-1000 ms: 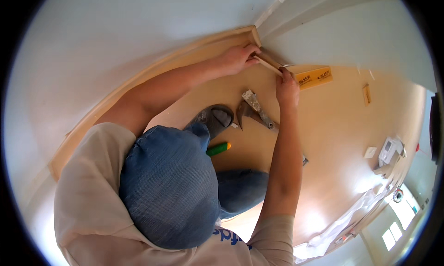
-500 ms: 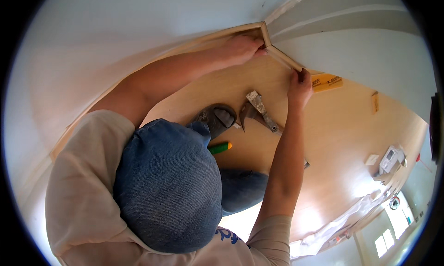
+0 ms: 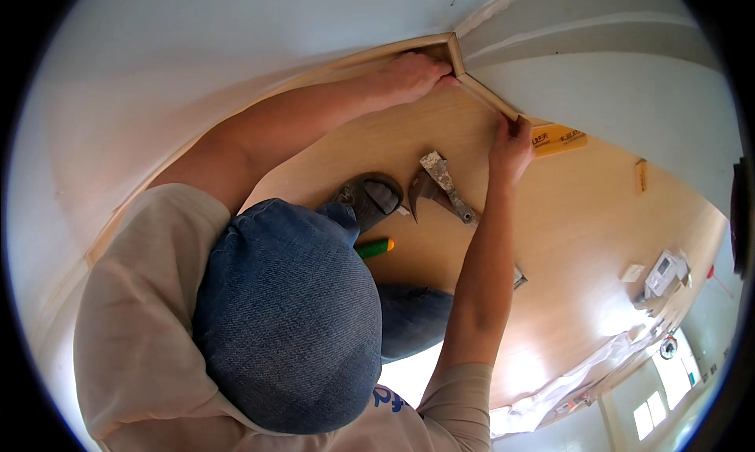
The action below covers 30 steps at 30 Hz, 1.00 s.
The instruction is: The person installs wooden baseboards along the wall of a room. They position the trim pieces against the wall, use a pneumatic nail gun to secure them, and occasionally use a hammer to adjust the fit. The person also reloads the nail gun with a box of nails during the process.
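A short wooden strip (image 3: 489, 92) runs along the wall from the corner. My right hand (image 3: 511, 145) grips its right end with thumb and fingers closed. My left hand (image 3: 418, 73) is closed at its left end, beside the longer skirting strip (image 3: 370, 52) on the left wall; its fingertips are partly hidden. Below them on the wood-look floor (image 3: 566, 240) lie a crusted metal scraper (image 3: 437, 171), a dark curved metal tool (image 3: 421, 192) under it and a green-and-yellow handled tool (image 3: 373, 248). A yellow printed board (image 3: 558, 140) lies just right of my right hand.
My sandalled foot (image 3: 370, 204) and jean-clad knee (image 3: 283, 310) are below my arms. A small yellow piece (image 3: 641, 176), a pale plastic object (image 3: 661, 275) and crumpled white sheeting (image 3: 566, 381) lie to the right. Pale walls (image 3: 197, 75) meet at the corner.
Both hands and the short strip have moved right, the strip now closer against the right wall. The whole view has also shifted slightly, with the corner appearing higher and farther right.
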Tool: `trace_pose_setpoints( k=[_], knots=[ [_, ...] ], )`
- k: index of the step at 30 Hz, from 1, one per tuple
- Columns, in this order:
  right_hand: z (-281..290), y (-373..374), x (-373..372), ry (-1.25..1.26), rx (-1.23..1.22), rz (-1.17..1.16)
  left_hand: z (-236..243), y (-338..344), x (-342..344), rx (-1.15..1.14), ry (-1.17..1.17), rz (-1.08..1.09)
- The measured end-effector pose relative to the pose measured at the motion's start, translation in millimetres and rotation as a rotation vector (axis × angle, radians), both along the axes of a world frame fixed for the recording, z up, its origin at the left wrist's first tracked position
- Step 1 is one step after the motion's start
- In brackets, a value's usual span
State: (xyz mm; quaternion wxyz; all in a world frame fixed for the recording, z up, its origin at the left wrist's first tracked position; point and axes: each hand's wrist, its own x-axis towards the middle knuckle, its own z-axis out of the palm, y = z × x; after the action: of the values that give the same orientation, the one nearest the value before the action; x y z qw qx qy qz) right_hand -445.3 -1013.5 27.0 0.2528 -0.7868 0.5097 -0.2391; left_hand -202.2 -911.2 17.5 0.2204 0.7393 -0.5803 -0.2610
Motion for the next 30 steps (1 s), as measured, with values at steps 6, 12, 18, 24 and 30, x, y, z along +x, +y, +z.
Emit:
trace_pose_setpoints(
  k=[6,12,18,24,30],
  knots=[
    [-2.2,0.1,1.0,0.022,-0.015,-0.016,1.3,-1.8,-0.2,-0.006,-0.02,-0.023],
    [3.2,-0.9,1.0,0.072,-0.008,0.018,2.0,-0.1,-5.3,0.01,-0.048,-0.007],
    [2.9,-4.5,-2.3,0.117,-0.044,0.027,2.6,6.2,-55.4,0.18,0.337,0.142],
    [3.9,-4.9,0.5,0.113,0.008,-0.02,-0.1,-30.5,-107.2,0.203,1.197,0.431],
    [8.2,-4.9,4.7,0.099,0.036,0.041,-15.5,-33.9,-105.9,0.148,0.937,0.447]
  ],
)
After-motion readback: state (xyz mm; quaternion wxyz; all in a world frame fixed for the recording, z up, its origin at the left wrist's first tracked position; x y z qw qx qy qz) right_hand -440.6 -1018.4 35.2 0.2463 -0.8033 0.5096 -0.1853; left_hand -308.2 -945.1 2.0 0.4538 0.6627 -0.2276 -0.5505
